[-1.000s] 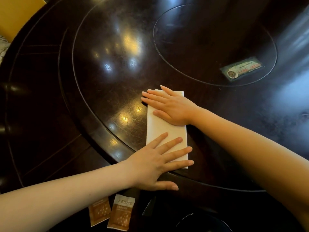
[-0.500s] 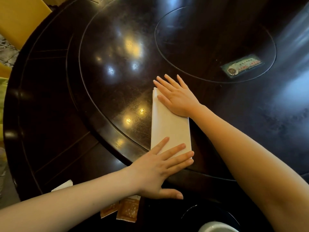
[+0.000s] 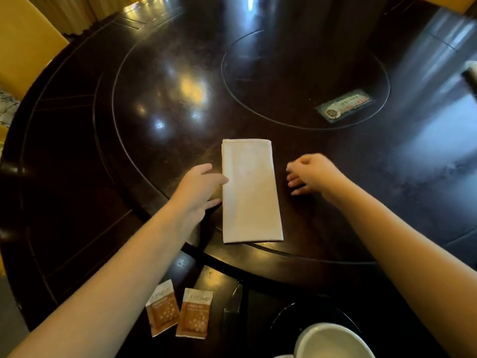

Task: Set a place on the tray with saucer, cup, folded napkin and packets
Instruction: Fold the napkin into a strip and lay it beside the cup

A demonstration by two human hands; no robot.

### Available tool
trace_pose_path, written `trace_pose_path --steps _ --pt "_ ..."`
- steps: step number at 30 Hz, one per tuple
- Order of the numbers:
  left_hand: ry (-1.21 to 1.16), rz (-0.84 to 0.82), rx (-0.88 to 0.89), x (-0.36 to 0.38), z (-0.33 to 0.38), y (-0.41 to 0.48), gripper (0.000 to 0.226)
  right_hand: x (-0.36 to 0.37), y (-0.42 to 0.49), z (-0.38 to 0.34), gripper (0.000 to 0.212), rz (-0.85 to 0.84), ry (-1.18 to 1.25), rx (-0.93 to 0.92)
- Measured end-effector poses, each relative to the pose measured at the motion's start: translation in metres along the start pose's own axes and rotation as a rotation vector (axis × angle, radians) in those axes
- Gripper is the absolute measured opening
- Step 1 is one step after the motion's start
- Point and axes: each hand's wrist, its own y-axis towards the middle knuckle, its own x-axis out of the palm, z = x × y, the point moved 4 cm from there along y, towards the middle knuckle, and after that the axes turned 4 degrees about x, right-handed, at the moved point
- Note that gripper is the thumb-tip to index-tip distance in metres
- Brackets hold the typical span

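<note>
While the folded napkin [image 3: 250, 189] lies lengthwise away from the viewer, the open left hand [image 3: 198, 187] touches its left edge; the loosely curled, empty right hand [image 3: 312, 174] is just right.

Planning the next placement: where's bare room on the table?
Free: the turntable beyond the napkin, up to the card, and the outer ring left of the left hand. Crowded: near edge, with packets and white dish.
</note>
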Motion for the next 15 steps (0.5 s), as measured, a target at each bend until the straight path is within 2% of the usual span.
trace_pose_path --steps 2,5,9,11,13,15 --pt "-0.014 0.011 -0.072 0.001 0.000 -0.001 0.067 0.006 -0.021 0.009 0.013 -0.071 -0.010 0.079" --pt "-0.007 0.045 -0.088 0.001 -0.002 0.000 0.070 0.020 -0.043 0.013 0.010 -0.169 -0.029 0.114" --pt "0.037 -0.005 -0.152 0.004 -0.002 0.005 0.071 0.032 -0.054 0.016 0.017 -0.174 0.000 0.099" --pt "0.123 -0.047 -0.152 0.007 -0.004 0.008 0.060 0.032 -0.056 0.017 0.017 -0.170 0.061 0.167" --pt "0.193 -0.054 -0.140 0.008 -0.004 0.011 0.035 0.032 -0.061 0.019 0.015 -0.162 0.053 0.235" --pt "0.245 -0.048 -0.133 0.006 -0.005 0.015 0.023 0.036 -0.065 0.022 0.019 -0.194 0.011 0.219"
